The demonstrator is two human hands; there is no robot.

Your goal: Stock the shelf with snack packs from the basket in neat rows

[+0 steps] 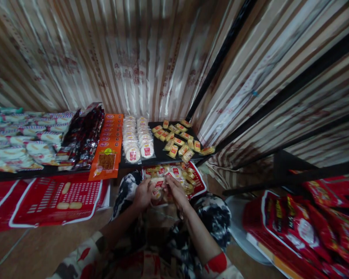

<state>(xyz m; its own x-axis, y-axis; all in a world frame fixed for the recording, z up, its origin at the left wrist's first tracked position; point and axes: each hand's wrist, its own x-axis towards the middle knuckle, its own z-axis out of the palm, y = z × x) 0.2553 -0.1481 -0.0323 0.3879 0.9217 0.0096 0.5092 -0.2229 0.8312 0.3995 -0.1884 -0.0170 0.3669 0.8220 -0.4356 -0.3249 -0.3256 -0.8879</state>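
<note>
My left hand (143, 194) is closed on a wrapped round cracker (157, 183), a whitish disc with a red label. From the other side, my right hand (177, 192) has its fingers curled against the same wrapper. Both hands are over a red basket (203, 180) with a white rim, which holds mixed white and yellow wrapped snacks. Just beyond it on the black shelf (174, 162) stand two rows of similar wrapped crackers (133, 154). Small yellow packets (178, 142) lie loosely scattered to their right.
Orange snack packs (106, 147), dark red packets (83, 139) and white packets (23, 149) fill the shelf leftward. Below sits a red basket (84, 193) with a few light biscuits. At right, another basket holds red bags (302, 228). Black poles (218, 62) slant before the striped curtain.
</note>
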